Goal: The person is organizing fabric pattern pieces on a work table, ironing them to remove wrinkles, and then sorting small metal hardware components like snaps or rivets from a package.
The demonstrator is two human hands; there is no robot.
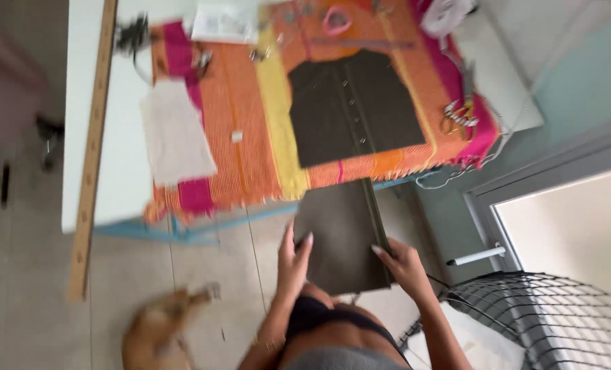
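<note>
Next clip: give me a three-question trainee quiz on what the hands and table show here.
1. True or false: both hands grip the dark fabric piece.
2. What lies along the table's left edge: a wooden ruler, a broom or a hose?
3. What animal is on the floor?

Key: 1. True: left hand and right hand hold its side edges. 2. The wooden ruler. 3. A tan dog, blurred.

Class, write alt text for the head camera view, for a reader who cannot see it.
Two bare hands, left hand and right hand, hold the near end of a dark olive fabric panel that hangs off a white table covered by a striped orange, yellow and pink woven cloth. A long wooden ruler leans at the table's left edge; a tan dog lies on the tiled floor.
</note>
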